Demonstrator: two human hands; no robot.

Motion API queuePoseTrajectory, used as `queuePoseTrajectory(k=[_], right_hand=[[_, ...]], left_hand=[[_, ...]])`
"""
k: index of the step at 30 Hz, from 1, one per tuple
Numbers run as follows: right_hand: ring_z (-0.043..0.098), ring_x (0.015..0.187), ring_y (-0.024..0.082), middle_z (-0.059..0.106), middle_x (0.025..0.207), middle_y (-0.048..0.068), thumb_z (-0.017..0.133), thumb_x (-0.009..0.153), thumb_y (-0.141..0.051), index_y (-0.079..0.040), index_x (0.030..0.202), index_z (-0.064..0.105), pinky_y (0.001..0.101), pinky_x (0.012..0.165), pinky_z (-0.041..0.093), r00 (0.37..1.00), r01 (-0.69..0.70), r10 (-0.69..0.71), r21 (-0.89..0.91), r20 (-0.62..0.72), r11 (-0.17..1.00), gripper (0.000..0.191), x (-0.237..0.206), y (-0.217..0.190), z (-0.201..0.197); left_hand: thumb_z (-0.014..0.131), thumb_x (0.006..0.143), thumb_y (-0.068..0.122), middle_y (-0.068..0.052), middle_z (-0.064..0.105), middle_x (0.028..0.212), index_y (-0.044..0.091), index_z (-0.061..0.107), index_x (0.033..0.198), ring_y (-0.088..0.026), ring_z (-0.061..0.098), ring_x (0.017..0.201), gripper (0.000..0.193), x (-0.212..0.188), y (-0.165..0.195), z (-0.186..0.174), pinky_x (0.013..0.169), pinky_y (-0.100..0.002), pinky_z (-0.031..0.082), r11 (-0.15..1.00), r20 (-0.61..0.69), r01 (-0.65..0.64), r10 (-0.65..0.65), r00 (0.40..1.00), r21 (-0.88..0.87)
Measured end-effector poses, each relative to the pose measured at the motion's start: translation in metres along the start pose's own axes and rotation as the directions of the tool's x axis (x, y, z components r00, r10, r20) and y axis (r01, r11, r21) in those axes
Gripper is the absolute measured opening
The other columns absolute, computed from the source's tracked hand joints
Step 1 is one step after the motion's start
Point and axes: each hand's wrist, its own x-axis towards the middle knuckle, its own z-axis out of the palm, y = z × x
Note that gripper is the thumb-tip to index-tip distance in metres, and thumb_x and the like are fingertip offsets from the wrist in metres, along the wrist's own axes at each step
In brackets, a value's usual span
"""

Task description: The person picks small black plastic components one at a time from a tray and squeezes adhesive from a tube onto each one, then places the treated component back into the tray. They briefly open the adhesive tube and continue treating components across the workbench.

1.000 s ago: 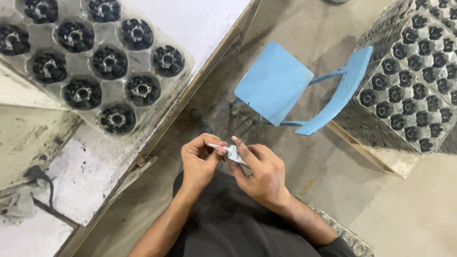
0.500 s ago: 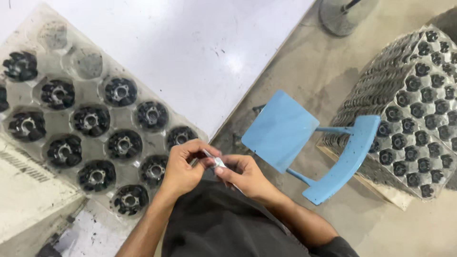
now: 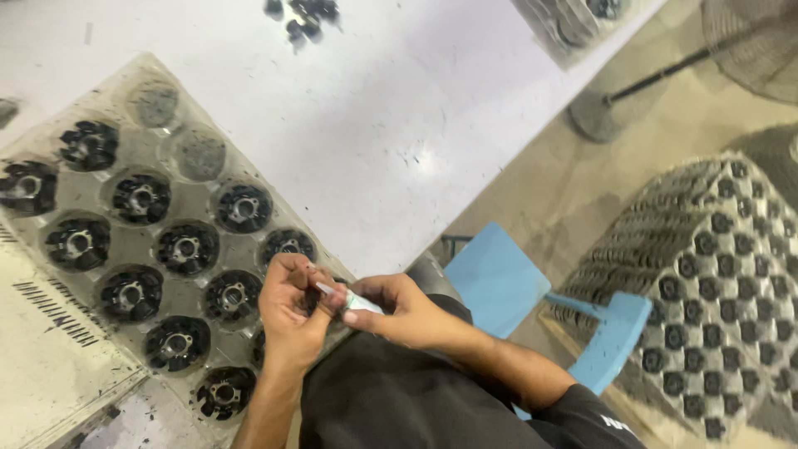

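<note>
1. Both hands meet over the lap, just off the near edge of the worktop (image 3: 399, 125).
2. Right hand (image 3: 399, 309) has its fingers closed around a small pale tube (image 3: 359, 303); the tube's long axis runs roughly left-right, with the narrow tip (image 3: 326, 289) pointing at the left hand.
3. Left hand (image 3: 291, 312) has its fingers curled narrow and pinched at the tube tip. Whether they grip a cap or just the nozzle I cannot tell; it is too small.
4. Key relation: the tube sits between the two sets of fingers, body in the right, tip end touching the left. The right hand carries it.
5. Just beyond the left fingers lies a clear plastic tray (image 3: 179, 100) of round black parts (image 3: 242, 208); the nearest filled pocket is just beside the knuckles. Two pockets at the far end hold grey discs only.
6. Beyond the right fingers: blue chair (image 3: 507, 283), then stacked trays (image 3: 706, 274) on the floor.
</note>
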Motion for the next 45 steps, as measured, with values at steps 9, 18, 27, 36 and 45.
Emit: queuePoseTrajectory(k=[9, 18, 27, 36, 45], right_hand=[[0.064, 0.075, 0.007, 0.069, 0.091, 0.001, 0.067, 0.1, -0.024, 0.001, 0.121, 0.065, 0.0232, 0.065, 0.053, 0.9, -0.172, 0.163, -0.016, 0.405, 0.985, 0.033, 0.08, -0.053, -0.118], [0.069, 0.082, 0.014, 0.074, 0.094, 0.006, 0.087, 0.081, -0.011, -0.005, 0.111, 0.075, 0.0273, 0.068, 0.055, 0.867, 0.477, -0.463, -0.58, 0.187, 0.66, 0.033, 0.128, -0.116, -0.261], [0.066, 0.091, 0.025, 0.07, 0.103, 0.009, 0.087, 0.077, -0.002, -0.008, 0.109, 0.076, 0.0384, 0.072, 0.054, 0.287, 0.74, -0.804, -0.654, 0.521, -0.159, 0.035, 0.163, -0.145, -0.329], [0.069, 0.09, 0.019, 0.073, 0.1, 0.005, 0.088, 0.078, -0.003, -0.007, 0.107, 0.078, 0.0303, 0.075, 0.058, 0.461, 0.726, -0.845, -0.663, 0.27, 0.184, 0.031, 0.14, -0.161, -0.381], [0.073, 0.092, 0.018, 0.077, 0.103, 0.017, 0.087, 0.078, -0.002, 0.006, 0.108, 0.075, 0.0308, 0.085, 0.061, 0.982, -0.103, 0.1, 0.012, 0.159, 0.995, 0.033, 0.135, -0.179, -0.573]], left_hand=[[0.077, 0.088, -0.005, -0.009, 0.067, 0.096, 0.007, 0.045, 0.121, -0.017, 0.067, 0.096, 0.047, 0.069, -0.045, 0.051, 0.082, -0.029, 0.058, 0.965, -0.277, -0.26, 0.24, 0.931, -0.04], [0.079, 0.09, -0.001, -0.016, 0.075, 0.097, 0.001, 0.049, 0.121, -0.021, 0.075, 0.099, 0.043, 0.187, -0.092, 0.188, 0.091, -0.032, 0.061, 0.957, -0.637, -0.283, 0.259, 0.726, 0.066], [0.081, 0.087, -0.005, -0.011, 0.07, 0.093, 0.003, 0.051, 0.126, -0.013, 0.066, 0.087, 0.05, 0.238, -0.102, 0.235, 0.078, -0.026, 0.052, 0.965, -0.706, -0.255, 0.226, 0.672, 0.065], [0.074, 0.088, -0.014, -0.006, 0.058, 0.085, 0.013, 0.04, 0.123, -0.016, 0.057, 0.085, 0.055, 0.285, -0.101, 0.281, 0.078, -0.027, 0.052, 0.92, -0.487, -0.367, 0.259, 0.834, -0.139], [0.076, 0.081, -0.016, -0.007, 0.056, 0.079, 0.014, 0.035, 0.109, -0.019, 0.057, 0.077, 0.059, 0.378, -0.15, 0.395, 0.069, -0.032, 0.057, 0.949, -0.237, -0.273, 0.231, 0.943, -0.158]])
